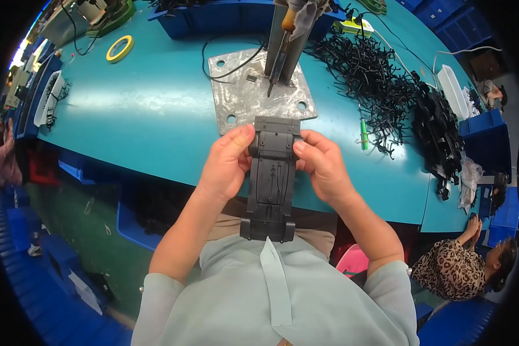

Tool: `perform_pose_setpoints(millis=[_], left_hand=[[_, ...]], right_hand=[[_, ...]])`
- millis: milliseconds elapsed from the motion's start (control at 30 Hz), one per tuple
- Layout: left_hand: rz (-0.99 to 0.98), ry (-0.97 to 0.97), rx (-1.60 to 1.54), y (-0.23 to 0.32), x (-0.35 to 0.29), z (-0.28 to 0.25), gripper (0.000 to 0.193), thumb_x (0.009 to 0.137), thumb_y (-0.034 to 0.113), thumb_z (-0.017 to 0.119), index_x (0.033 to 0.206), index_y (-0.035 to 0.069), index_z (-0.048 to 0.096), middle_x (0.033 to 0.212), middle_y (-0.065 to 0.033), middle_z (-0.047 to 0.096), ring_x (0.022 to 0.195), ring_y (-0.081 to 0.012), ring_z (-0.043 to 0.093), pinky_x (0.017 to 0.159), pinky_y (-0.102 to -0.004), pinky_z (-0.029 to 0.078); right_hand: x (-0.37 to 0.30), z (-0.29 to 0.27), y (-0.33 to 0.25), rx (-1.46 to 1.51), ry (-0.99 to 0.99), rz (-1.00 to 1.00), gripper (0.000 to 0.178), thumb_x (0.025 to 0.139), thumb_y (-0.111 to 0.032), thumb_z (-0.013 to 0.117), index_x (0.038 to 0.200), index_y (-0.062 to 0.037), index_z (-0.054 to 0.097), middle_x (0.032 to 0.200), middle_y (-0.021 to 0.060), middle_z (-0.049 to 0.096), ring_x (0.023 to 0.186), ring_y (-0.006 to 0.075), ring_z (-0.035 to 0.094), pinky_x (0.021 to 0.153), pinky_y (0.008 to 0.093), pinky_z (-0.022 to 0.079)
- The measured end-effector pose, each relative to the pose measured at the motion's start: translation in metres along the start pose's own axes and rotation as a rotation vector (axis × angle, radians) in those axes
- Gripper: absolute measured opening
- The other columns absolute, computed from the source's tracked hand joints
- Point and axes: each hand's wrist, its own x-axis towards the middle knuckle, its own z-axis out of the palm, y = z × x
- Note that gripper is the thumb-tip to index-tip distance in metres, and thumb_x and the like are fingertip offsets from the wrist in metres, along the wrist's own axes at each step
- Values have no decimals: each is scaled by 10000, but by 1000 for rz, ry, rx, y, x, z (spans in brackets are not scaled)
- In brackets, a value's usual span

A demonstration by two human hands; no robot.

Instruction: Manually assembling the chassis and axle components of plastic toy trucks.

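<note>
Between both hands I hold a black plastic toy car chassis (273, 179), long and flat, with wider ends and small screw holes. My left hand (232, 157) grips its far left edge, thumb on top. On the far right edge my right hand (323, 161) closes the same way, thumb pressed on the surface. The near end of the chassis reaches down to my shirt front. Just beyond it lies a scuffed metal base plate (230, 98) with corner holes. Above the plate, a soldering iron (279, 57) with an orange handle hangs tip-down against an upright metal post (297, 49).
Black thin branching parts (363, 75) are heaped on the right of the teal table (138, 109), beside black moulded parts (437, 135). A green pen-like tool (364, 135) lies near them. Yellow tape (120, 49) is at the left, a blue bin (213, 23) behind. Another person (452, 268) sits at right.
</note>
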Motion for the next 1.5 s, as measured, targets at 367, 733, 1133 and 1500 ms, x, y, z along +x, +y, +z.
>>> perform_pose_setpoints(millis=[367,733,1133,1500], left_hand=[[23,-43,-50,15,25,8,326,963,304,541,1044,-8,589,933,-95,664,790,-146,650,693,-289,547],[7,-32,-20,25,31,13,341,959,311,548,1047,-16,581,943,-99,661,805,-149,652,701,-291,551],[-51,-34,16,29,33,18,381,966,335,521,1104,-16,575,975,-112,665,849,-150,659,733,-292,556],[-36,-34,8,32,37,17,379,965,336,524,1104,-12,583,977,-102,663,842,-138,653,734,-280,548]], right_hand=[[22,-2,-14,8,-17,-18,265,900,-219,591,1068,-15,578,982,35,638,854,91,586,696,244,478],[27,0,-12,85,-28,-70,260,902,-213,585,1088,-35,553,948,4,616,790,32,554,650,167,458],[28,-1,-10,96,-18,-88,277,910,-236,592,1090,-29,552,959,-1,614,781,31,557,656,164,476],[30,-3,-10,112,-34,-86,297,924,-237,577,1132,-31,526,955,-3,602,765,29,553,651,182,482]])
